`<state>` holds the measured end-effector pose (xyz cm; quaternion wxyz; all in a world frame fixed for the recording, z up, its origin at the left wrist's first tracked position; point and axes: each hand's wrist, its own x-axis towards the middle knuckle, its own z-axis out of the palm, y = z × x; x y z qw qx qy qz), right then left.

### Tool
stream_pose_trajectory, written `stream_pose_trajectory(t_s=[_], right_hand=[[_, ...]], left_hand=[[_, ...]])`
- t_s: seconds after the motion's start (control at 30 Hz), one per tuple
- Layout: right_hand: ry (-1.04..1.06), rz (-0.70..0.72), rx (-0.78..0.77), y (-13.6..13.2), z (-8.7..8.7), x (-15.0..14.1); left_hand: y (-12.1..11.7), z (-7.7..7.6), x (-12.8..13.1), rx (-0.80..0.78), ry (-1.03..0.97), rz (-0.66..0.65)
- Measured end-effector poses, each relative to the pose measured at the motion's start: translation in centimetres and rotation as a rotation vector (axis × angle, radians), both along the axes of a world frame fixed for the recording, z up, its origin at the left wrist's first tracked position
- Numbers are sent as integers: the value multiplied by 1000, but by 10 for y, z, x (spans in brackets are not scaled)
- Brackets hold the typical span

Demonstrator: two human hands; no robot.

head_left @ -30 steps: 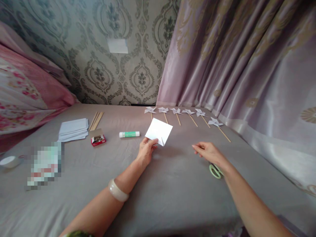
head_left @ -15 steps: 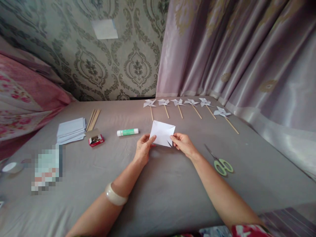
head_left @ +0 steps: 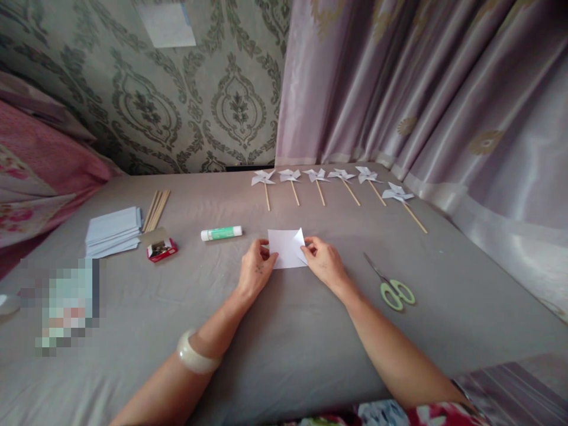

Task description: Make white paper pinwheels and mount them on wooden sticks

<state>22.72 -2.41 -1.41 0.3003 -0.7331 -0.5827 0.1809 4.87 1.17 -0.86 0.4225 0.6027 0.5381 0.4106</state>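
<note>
Between my two hands is a white square of paper, its upper right corner bent up into a point. My left hand pinches the left edge between thumb and fingers. On the right edge, by the raised corner, my right hand pinches the sheet the same way. A green and white glue stick lies left of the paper. Scissors with pale green handles lie to the right of my right hand, blades pointing away.
Several paper pinwheels on sticks line the far edge by the curtain. On the left are a stack of white paper, wooden sticks, a small red box of pins and a blurred-out item.
The paper has turned and come lower and nearer the cloth. Its right corner is now bent up. My view has shifted slightly; the other things lie as before.
</note>
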Motion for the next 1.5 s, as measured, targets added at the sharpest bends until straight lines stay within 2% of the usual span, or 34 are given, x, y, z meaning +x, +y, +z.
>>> stream_pose_trajectory(t_s=[0.17,0.3,0.43,0.77,1.0,1.2,1.3,1.37,1.5], right_hand=[[-160,41,6,-6,6,-10],[-217,94,92,-8,3,-13],[-223,127,167,-9,2,-13],[-160,132,197,-7,-2,-10],[-176,90,187,-5,-3,-8],[-187,53,151,-6,-4,-8],[-237,38,203,-7,-2,-8],[-271,79,277,-7,0,-8],[-328,250,364,-10,2,-14]], left_hand=[[-5,0,0,76,80,10],[-5,-4,1,153,305,-56],[-4,-3,1,194,481,-114],[3,-9,-5,321,656,-127],[5,-10,-6,302,670,-116],[7,-16,-6,254,590,-69],[7,-17,-6,259,543,-32],[10,-14,-8,278,513,1],[25,-3,-23,379,478,118]])
